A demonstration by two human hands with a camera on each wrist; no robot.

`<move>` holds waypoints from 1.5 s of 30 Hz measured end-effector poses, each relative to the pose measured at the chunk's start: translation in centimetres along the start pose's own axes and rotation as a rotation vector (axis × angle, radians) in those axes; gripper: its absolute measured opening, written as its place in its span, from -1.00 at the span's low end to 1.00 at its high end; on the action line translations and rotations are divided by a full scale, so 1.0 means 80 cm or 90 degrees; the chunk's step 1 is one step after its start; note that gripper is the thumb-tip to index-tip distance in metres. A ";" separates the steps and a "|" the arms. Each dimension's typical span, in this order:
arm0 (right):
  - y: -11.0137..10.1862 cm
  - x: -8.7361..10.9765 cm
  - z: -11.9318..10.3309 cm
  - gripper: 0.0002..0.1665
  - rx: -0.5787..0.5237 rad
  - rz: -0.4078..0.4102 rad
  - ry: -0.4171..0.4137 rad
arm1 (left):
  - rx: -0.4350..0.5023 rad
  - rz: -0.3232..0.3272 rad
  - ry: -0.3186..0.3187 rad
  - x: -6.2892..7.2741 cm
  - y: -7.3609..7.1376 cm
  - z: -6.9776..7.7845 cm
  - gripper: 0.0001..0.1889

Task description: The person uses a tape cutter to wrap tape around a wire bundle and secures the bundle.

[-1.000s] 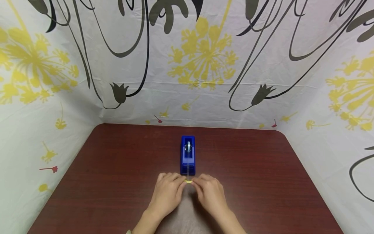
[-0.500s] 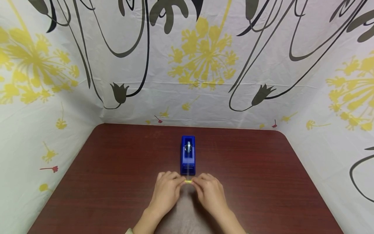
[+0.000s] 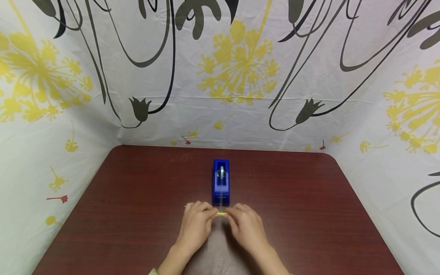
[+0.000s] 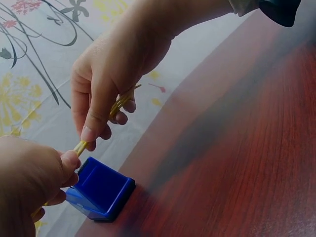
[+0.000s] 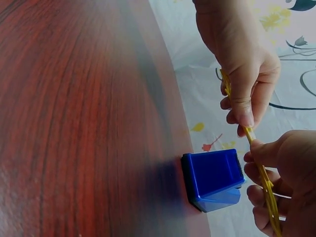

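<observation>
A thin bundle of yellow strands (image 3: 221,214) is stretched between my two hands, just in front of a blue tape dispenser (image 3: 215,187). My left hand (image 3: 196,225) pinches one end between thumb and fingers. The right hand (image 3: 248,226) does the same with the other end, fingertips close to the left ones. From the dispenser, a strip of clear tape (image 3: 221,202) runs toward the bundle's short exposed middle. Whether the tape sticks to it, I cannot tell. In the right wrist view, the bundle (image 5: 270,197) passes along under the right hand's palm, and loose ends poke out past both hands.
The dispenser stands on a dark red wood-grain table (image 3: 144,191). Its serrated cutting edge (image 5: 240,164) faces my hands. A white cloth (image 3: 192,80) with yellow and grey flower prints hangs around the table's back and sides.
Both hands stay almost in place. The yellow bundle appears slightly turned between the fingertips, and the left fingers have shifted a little. The dispenser has not moved.
</observation>
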State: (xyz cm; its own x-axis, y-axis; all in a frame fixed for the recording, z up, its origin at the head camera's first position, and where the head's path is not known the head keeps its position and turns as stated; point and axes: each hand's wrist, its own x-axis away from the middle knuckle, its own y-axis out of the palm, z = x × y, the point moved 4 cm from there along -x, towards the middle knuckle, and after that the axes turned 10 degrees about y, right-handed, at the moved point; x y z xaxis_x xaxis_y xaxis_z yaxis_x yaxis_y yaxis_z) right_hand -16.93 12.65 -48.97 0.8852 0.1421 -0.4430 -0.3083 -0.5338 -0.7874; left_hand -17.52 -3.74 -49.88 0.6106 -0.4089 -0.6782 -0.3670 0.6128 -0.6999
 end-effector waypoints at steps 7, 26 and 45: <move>0.001 -0.002 -0.001 -0.88 0.013 -0.018 0.003 | -0.002 0.021 0.013 0.000 0.001 -0.001 -0.81; 0.004 -0.009 0.003 -0.91 -0.002 -0.122 0.035 | -0.008 0.039 0.024 0.001 0.001 -0.003 -0.82; 0.005 -0.009 0.006 -0.90 -0.021 -0.052 0.018 | -0.026 -0.088 -0.030 -0.001 0.003 -0.005 -0.90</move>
State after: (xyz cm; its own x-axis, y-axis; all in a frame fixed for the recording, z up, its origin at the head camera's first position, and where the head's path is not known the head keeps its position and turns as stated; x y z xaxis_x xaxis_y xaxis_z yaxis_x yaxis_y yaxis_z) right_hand -17.88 12.77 -49.16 0.9166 0.1619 -0.3655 -0.2242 -0.5487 -0.8054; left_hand -17.93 -3.82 -50.03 0.6892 -0.4541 -0.5645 -0.3056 0.5242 -0.7949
